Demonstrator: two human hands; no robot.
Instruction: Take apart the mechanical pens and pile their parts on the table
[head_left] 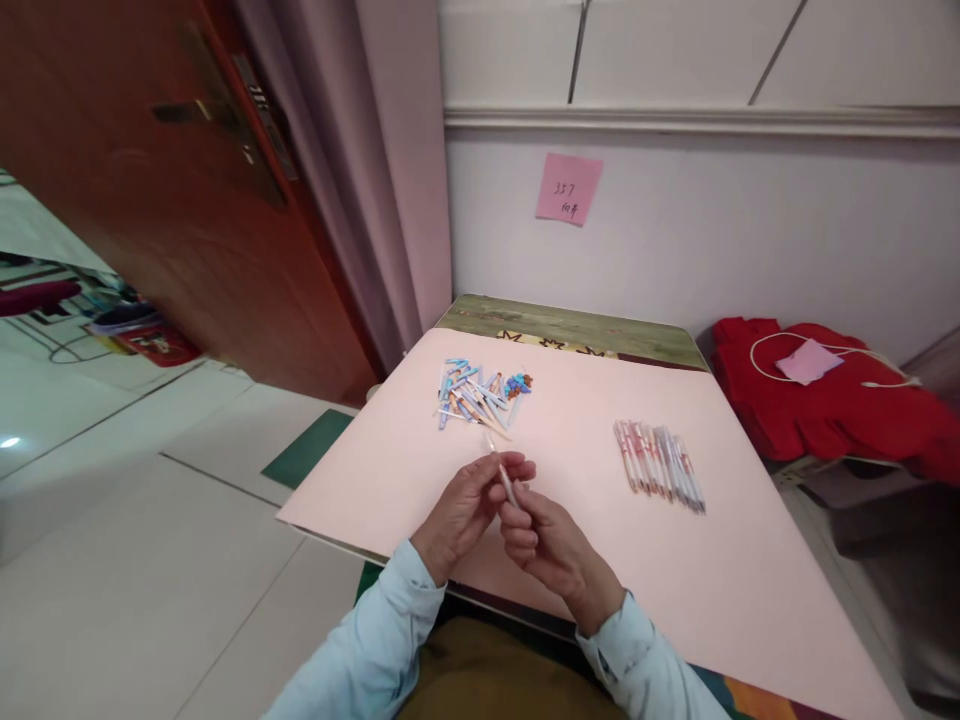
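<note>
Near the front of the pink-covered table [420,480], my left hand [469,500] and my right hand [546,535] meet around one slim pen [505,484]. The pen is pale and tilted, its upper end pointing away from me. Both hands have their fingers closed on it. Beyond them lies a loose pile of pen parts [472,395], in blue, white and brown tones. Small blue and brown pieces [517,385] are heaped at the pile's right side. To the right, a row of several pens [660,465] lies side by side, some reddish and some greyish.
A wooden door [225,220] and a purple curtain [375,150] stand at the left. On the wall hangs a pink note [568,189]. Red cloth [810,400], with a white cable [761,350] and a pink paper on it, lies right of the table.
</note>
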